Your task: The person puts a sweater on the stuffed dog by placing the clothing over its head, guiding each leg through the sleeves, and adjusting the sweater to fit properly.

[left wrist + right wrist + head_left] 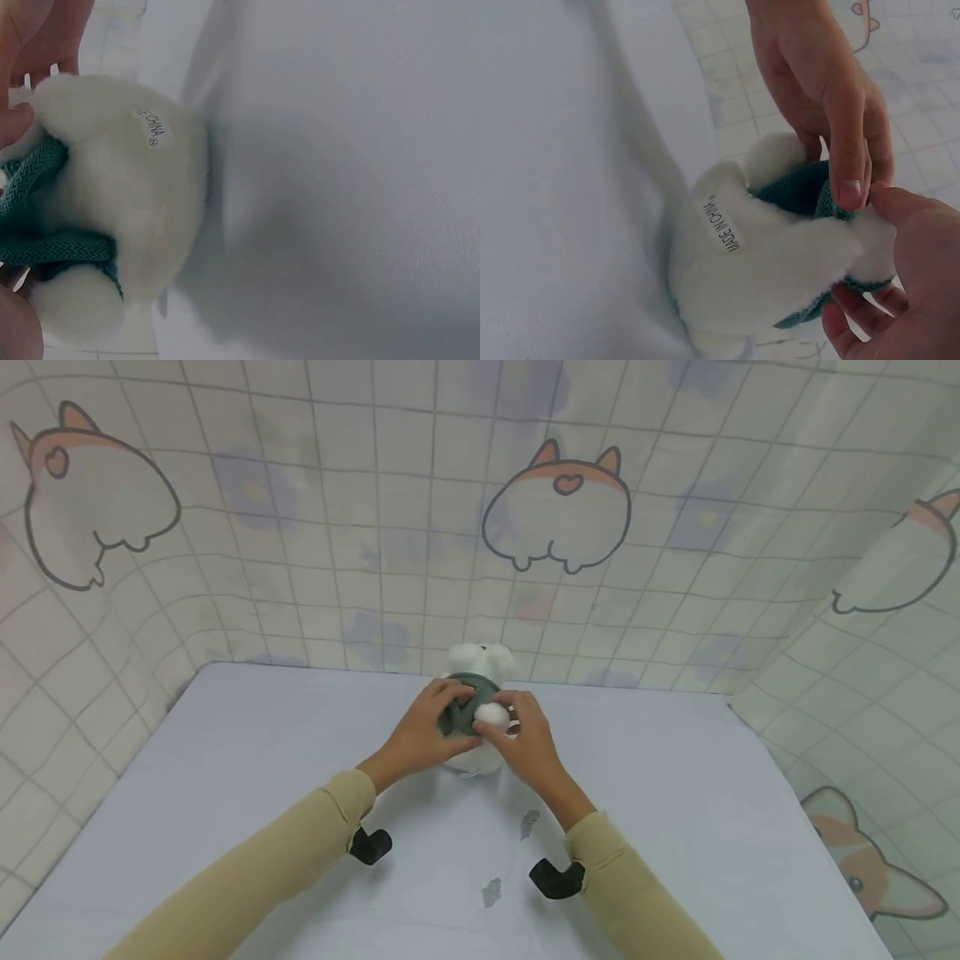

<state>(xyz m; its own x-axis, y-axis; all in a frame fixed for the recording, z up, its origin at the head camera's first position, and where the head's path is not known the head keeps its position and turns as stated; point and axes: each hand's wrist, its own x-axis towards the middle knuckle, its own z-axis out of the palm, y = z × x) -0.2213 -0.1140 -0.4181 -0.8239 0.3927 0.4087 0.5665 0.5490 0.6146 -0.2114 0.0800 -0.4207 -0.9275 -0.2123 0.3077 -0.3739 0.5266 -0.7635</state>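
Note:
A white plush toy in a green knitted sweater sits at the back of the table, its rear toward me. My left hand grips the sweater from the left, thumb and fingers at the knit. From the other side my right hand holds a rounded white limb of the toy between thumb and fingers, right by the sweater's edge. A tag printed "MADE IN CHINA" shows on the toy's lower body in the right wrist view. In the left wrist view another white limb sticks out beside the green knit.
The white table ends just behind the toy, where a checked curtain with corgi drawings hangs on three sides. Two small grey patches mark the tabletop near my right forearm. Black mounts jut from both wrists.

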